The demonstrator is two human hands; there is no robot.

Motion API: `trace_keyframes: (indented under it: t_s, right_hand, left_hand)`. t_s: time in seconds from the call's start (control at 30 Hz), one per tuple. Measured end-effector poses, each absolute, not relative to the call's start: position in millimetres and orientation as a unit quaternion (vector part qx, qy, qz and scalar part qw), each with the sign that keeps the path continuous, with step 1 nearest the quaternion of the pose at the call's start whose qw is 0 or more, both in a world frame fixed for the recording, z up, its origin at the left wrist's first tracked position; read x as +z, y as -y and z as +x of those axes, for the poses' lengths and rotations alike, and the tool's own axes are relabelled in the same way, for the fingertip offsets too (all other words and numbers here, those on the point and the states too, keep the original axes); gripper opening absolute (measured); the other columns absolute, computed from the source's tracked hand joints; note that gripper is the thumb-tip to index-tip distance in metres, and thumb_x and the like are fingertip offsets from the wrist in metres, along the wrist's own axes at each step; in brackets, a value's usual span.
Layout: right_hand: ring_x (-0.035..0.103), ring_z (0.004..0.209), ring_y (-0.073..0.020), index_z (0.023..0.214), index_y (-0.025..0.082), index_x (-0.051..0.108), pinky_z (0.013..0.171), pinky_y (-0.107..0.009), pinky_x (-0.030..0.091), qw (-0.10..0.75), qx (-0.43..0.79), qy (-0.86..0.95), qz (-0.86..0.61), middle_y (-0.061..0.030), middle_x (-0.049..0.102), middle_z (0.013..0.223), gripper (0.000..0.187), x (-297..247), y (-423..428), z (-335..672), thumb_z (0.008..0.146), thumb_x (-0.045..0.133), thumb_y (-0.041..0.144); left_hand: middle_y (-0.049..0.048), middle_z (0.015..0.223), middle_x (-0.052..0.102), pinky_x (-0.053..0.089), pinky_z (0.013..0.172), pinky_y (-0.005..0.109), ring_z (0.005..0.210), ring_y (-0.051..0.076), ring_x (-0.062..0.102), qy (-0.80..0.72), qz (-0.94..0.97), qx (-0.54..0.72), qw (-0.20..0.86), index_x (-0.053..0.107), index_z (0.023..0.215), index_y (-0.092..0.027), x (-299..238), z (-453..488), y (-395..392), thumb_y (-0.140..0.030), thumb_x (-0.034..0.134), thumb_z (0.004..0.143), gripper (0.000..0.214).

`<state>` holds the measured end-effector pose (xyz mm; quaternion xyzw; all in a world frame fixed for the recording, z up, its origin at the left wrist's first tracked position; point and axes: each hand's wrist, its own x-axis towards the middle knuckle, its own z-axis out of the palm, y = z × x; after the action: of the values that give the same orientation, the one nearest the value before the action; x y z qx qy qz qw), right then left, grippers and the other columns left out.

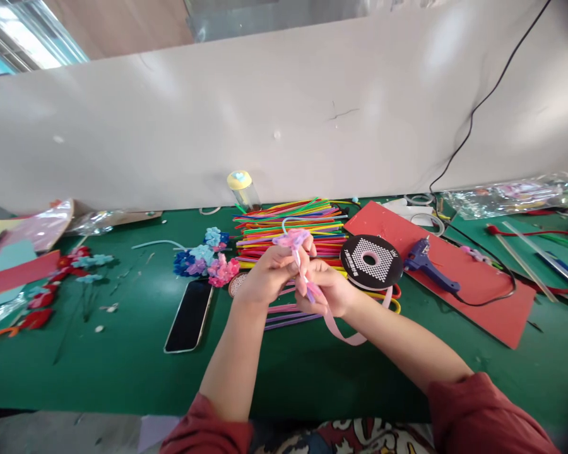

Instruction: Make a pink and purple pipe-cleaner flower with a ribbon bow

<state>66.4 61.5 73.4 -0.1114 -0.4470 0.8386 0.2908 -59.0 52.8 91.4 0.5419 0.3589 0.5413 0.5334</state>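
My left hand (pixel 268 275) is closed around a small pink and purple flower (pixel 292 239), its petals showing above the fingers. Close against it, my right hand (pixel 329 284) pinches a pale pink ribbon (pixel 336 328). The ribbon loops down under the right wrist and back up toward a black spool (pixel 371 261) with a white dotted pattern. Fingers of both hands meet and hide part of the flower's lower end. Behind the hands lies a pile of coloured pipe cleaners (pixel 284 228).
Left of the hands are a phone (pixel 189 315) and blue and pink flower clusters (pixel 201 255). A yellow-lidded jar (pixel 243 189) stands behind. On the right, a purple glue gun (pixel 428 261) with a black cord rests on a red board (pixel 492 309). Red flowers (pixel 42 302) lie far left.
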Motion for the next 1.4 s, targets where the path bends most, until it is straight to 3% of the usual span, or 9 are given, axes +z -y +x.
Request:
trace_keyframes:
  t_s: [0.13, 0.23, 0.33, 0.53, 0.73, 0.9, 1.4]
  right_hand:
    - [0.028, 0.024, -0.0040, 0.054, 0.017, 0.050, 0.030, -0.018, 0.024, 0.394, 0.761, 0.475, -0.201, 0.0110, 0.031, 0.030, 0.034, 70.6, -74.3, 74.9, 0.068, 0.059, 0.046]
    - [0.030, 0.027, -0.0038, 0.051, 0.017, 0.045, 0.031, -0.018, 0.023, 0.449, 0.675, 0.516, -0.276, 0.0099, 0.032, 0.032, 0.041, 57.7, -80.3, 85.4, 0.073, 0.054, 0.050]
    - [0.035, 0.031, -0.0046, 0.046, 0.018, 0.038, 0.033, -0.018, 0.025, 0.464, 0.588, 0.570, -0.339, 0.0073, 0.036, 0.034, 0.045, 39.9, -77.3, 98.3, 0.078, 0.051, 0.048]
    - [0.038, 0.036, -0.0076, 0.049, 0.019, 0.040, 0.040, -0.021, 0.030, 0.435, 0.435, 0.680, -0.399, 0.0044, 0.040, 0.038, 0.043, 13.5, -54.3, 117.1, 0.085, 0.041, 0.041]
    - [0.048, 0.044, -0.0112, 0.058, 0.018, 0.051, 0.045, -0.022, 0.034, 0.413, 0.283, 0.773, -0.390, -0.0013, 0.054, 0.048, 0.033, -8.0, -35.6, 117.5, 0.086, 0.041, 0.033]
    - [0.056, 0.049, -0.0128, 0.076, 0.015, 0.059, 0.048, -0.022, 0.038, 0.392, 0.183, 0.826, -0.361, -0.0046, 0.064, 0.058, 0.022, -17.8, -30.0, 120.8, 0.085, 0.045, 0.030]
    - [0.040, 0.044, -0.0091, 0.083, 0.016, 0.063, 0.043, -0.023, 0.029, 0.304, -0.049, 0.916, -0.259, 0.0008, 0.047, 0.050, 0.023, -12.3, -38.0, 136.9, 0.087, 0.040, 0.016]
  left_hand:
    - [-0.0001, 0.063, 0.053, 0.047, 0.056, 0.026, 0.055, 0.011, 0.053, -0.355, 0.521, 0.563, 0.534, 0.058, 0.067, -0.017, 86.8, -44.8, -58.9, -0.040, 0.063, 0.070, 0.024]
    - [0.0014, 0.071, 0.059, 0.047, 0.058, 0.024, 0.062, 0.012, 0.056, -0.448, 0.515, 0.570, 0.458, 0.060, 0.078, -0.016, 74.8, -31.2, -63.9, -0.033, 0.065, 0.069, 0.021]
    - [0.0033, 0.070, 0.062, 0.047, 0.063, 0.024, 0.068, 0.014, 0.058, -0.482, 0.542, 0.540, 0.428, 0.061, 0.075, -0.014, 58.3, -19.9, -65.6, -0.033, 0.061, 0.071, 0.019]
    - [0.0014, 0.063, 0.057, 0.045, 0.061, 0.026, 0.062, 0.014, 0.056, -0.487, 0.493, 0.509, 0.511, 0.055, 0.063, -0.015, 29.5, -10.2, -46.9, -0.032, 0.061, 0.070, 0.019]
    - [0.0034, 0.063, 0.059, 0.044, 0.068, 0.029, 0.065, 0.017, 0.057, -0.550, 0.571, 0.492, 0.361, 0.051, 0.057, -0.017, 10.5, -14.0, -21.6, -0.028, 0.057, 0.074, 0.021]
    - [0.0019, 0.060, 0.057, 0.044, 0.064, 0.027, 0.062, 0.016, 0.056, -0.582, 0.591, 0.453, 0.326, 0.050, 0.058, -0.016, 2.7, -19.0, -15.1, -0.030, 0.053, 0.076, 0.023]
    - [0.0004, 0.051, 0.054, 0.041, 0.055, 0.026, 0.053, 0.015, 0.053, -0.603, 0.651, 0.417, 0.197, 0.046, 0.051, -0.018, 0.1, -20.7, -13.2, -0.030, 0.051, 0.077, 0.029]
